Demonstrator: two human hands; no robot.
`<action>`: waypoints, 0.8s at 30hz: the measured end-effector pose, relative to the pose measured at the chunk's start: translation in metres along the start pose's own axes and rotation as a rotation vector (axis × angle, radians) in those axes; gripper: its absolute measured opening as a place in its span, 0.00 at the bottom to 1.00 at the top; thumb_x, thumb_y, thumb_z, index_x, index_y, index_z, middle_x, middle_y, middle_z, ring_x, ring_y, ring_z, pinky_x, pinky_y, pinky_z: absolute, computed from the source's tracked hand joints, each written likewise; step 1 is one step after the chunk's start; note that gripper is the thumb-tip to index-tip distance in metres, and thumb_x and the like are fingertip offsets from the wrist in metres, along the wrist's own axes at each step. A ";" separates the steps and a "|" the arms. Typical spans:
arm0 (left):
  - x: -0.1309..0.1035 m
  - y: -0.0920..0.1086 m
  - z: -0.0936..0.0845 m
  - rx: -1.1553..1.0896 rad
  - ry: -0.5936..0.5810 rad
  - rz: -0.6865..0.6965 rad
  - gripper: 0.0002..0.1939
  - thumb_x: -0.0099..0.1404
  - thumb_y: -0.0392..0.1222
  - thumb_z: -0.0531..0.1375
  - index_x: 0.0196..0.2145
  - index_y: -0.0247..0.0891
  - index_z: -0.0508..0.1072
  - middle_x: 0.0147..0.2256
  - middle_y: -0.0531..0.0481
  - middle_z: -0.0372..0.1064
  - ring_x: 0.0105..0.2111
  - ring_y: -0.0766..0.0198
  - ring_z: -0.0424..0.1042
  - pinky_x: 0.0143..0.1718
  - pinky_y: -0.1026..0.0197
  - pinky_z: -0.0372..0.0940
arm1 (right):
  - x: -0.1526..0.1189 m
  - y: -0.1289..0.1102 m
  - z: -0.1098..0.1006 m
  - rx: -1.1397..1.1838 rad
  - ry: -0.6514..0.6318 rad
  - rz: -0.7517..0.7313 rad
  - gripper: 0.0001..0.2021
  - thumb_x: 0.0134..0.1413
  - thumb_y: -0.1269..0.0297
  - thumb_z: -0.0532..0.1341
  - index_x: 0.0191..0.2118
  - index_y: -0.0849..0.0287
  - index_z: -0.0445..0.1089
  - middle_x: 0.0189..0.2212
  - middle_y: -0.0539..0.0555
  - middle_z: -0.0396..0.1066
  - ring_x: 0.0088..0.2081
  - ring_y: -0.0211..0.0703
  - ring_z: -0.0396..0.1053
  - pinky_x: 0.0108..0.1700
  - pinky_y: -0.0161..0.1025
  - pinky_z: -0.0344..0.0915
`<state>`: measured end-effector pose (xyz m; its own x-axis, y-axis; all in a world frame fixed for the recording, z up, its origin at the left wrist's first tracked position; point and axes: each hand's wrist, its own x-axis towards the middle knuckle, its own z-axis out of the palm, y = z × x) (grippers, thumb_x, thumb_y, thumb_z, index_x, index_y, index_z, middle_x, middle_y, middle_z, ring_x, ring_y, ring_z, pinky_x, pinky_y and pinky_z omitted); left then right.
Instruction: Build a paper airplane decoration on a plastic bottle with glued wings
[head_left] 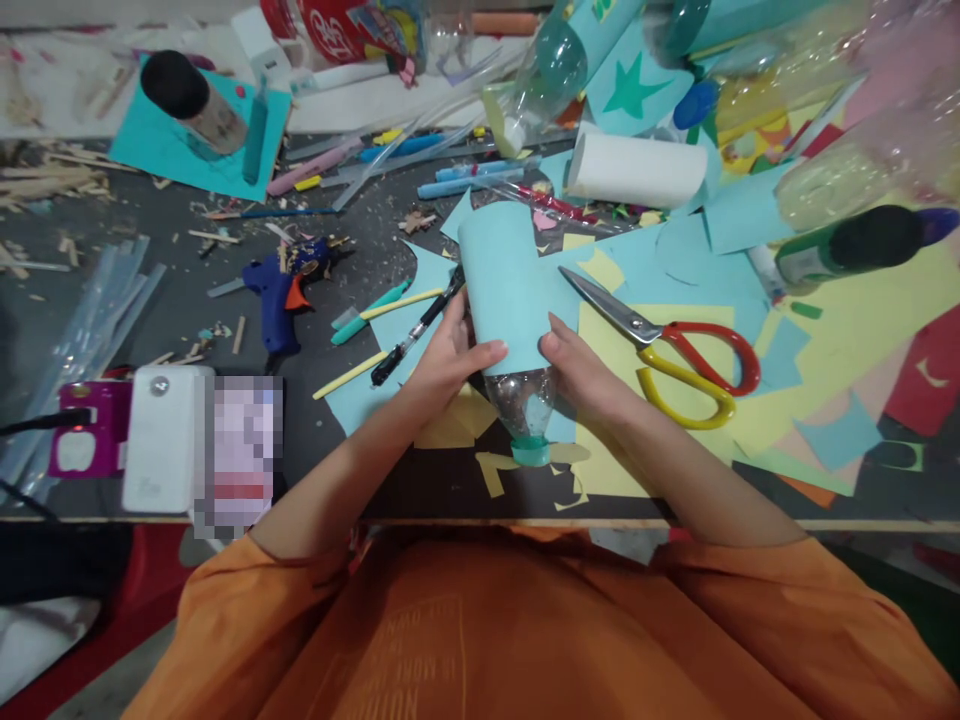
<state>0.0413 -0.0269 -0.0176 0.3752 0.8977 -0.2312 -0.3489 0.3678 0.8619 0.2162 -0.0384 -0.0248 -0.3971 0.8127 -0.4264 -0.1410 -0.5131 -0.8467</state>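
A clear plastic bottle [520, 395] with a green cap is wrapped in light blue paper [504, 285], its cap end toward me. My left hand [455, 350] grips its left side, thumb lying on the paper near the lower edge. On the other side my right hand [581, 368] presses against it, with most fingers hidden behind. Just left of the bottle lies a black pen [420, 328]. Scissors [667, 345] with red and yellow handles rest open to the right, over blue and yellow paper sheets.
A blue glue gun [277, 290] lies at left, near a white power bank [166, 438] and a phone [244, 450]. Behind stand a white paper tube [637, 170] and several bottles. Paper scraps [840, 440] and wood bits [56, 175] litter the dark table.
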 end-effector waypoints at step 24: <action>-0.007 0.006 -0.002 0.021 0.206 0.024 0.36 0.58 0.60 0.65 0.58 0.41 0.63 0.53 0.40 0.74 0.58 0.47 0.71 0.57 0.48 0.70 | -0.005 -0.001 0.028 0.017 0.021 0.090 0.38 0.28 0.62 0.79 0.47 0.51 0.59 0.34 0.51 0.75 0.38 0.50 0.76 0.37 0.46 0.74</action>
<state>0.0342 -0.0304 -0.0114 0.1832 0.9374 -0.2960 -0.3365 0.3428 0.8771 0.1936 -0.0498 -0.0124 -0.3893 0.7687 -0.5074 -0.1210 -0.5888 -0.7992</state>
